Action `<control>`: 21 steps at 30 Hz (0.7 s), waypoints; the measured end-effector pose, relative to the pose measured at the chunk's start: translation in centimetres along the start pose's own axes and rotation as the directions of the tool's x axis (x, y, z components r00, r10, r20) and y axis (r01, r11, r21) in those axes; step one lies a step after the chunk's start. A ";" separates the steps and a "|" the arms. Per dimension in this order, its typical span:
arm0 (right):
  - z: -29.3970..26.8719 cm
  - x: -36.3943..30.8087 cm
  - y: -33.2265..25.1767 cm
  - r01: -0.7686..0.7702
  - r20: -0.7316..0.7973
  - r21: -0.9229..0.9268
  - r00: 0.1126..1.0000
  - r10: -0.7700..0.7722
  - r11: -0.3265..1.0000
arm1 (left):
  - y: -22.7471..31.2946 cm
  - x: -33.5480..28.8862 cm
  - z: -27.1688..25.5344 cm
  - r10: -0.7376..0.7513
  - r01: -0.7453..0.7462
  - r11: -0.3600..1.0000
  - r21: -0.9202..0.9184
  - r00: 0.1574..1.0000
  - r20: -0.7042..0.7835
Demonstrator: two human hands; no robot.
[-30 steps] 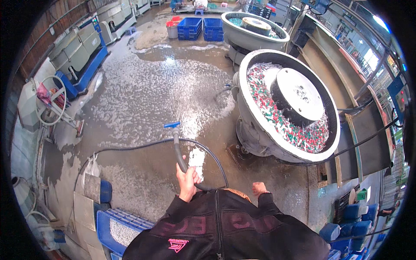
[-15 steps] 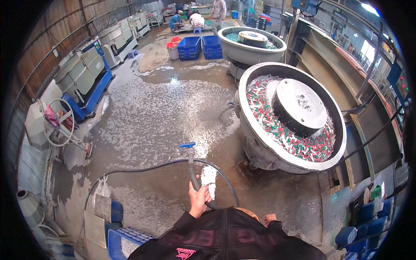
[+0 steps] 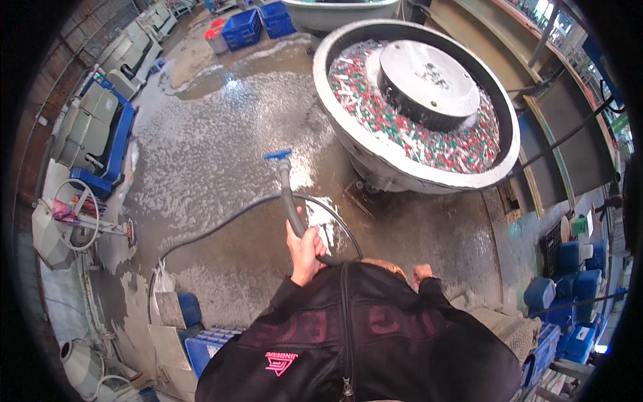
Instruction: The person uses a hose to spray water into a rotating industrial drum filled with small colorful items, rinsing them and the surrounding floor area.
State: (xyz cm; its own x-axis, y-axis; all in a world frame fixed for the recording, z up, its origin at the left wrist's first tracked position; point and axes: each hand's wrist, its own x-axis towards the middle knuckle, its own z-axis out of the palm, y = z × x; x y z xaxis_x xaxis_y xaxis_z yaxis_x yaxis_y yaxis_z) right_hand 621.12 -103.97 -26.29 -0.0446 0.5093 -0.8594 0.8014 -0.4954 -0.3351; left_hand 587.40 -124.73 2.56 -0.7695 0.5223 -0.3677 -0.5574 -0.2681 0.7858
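Observation:
My left hand is closed around a thick grey hose, in front of my body. A valve with a blue handle tops the hose's far end, which points away from me over the wet floor. My right hand hangs beside my body with its fingers curled, and nothing shows in it. Ahead on the right stands a large round vibrating tub, holding many small red, green and white pieces around a raised centre hub.
A thin black hose loops across the foamy floor. Machines with blue bases line the left side, near a handwheel. Blue crates stand far ahead; a second tub is beyond. Blue drums stand at right.
The view has tilted downward, so the tub, crates and floor sit higher in the picture. My left hand still grips the hose; my right hand stays curled at my side.

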 end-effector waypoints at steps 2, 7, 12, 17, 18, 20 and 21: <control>-0.9 -0.6 -0.2 -0.052 -0.042 0.052 0.998 0.054 0.997 | -0.6 -0.1 1.2 0.021 -0.021 1.000 0.001 1.000 0.007; -4.2 -0.7 -1.0 -0.086 -0.039 0.066 0.995 0.089 0.994 | -2.5 -0.6 4.5 0.013 -0.013 0.999 0.029 1.000 0.005; -6.2 0.5 -0.8 -0.055 -0.057 0.079 0.997 0.060 0.995 | -4.3 -1.1 6.7 -0.001 0.000 1.000 0.020 0.999 0.045; -7.0 0.6 -0.4 -0.024 -0.088 0.106 0.996 0.033 0.994 | -5.4 -1.8 8.4 -0.030 0.027 0.999 0.041 0.996 0.079; -7.3 0.8 0.0 -0.046 -0.068 0.088 0.996 0.052 0.995 | -5.6 -1.9 8.8 -0.038 0.034 0.998 0.051 0.996 0.082; -7.7 1.3 0.8 -0.089 -0.028 0.050 0.996 0.090 0.995 | -5.8 -2.3 9.6 -0.055 0.049 0.996 0.073 0.995 0.085; -7.9 1.4 1.6 -0.088 -0.048 0.081 0.995 0.092 0.993 | -5.9 -2.4 9.9 -0.063 0.056 0.995 0.085 0.994 0.090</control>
State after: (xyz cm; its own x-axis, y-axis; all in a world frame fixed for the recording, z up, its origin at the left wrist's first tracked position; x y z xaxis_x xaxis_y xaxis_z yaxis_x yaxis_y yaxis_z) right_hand 627.04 -98.53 -24.99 0.0575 0.4946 -0.8672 0.7515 -0.5933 -0.2885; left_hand 595.65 -116.43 3.69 -0.7014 0.6090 -0.3703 -0.5710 -0.1691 0.8033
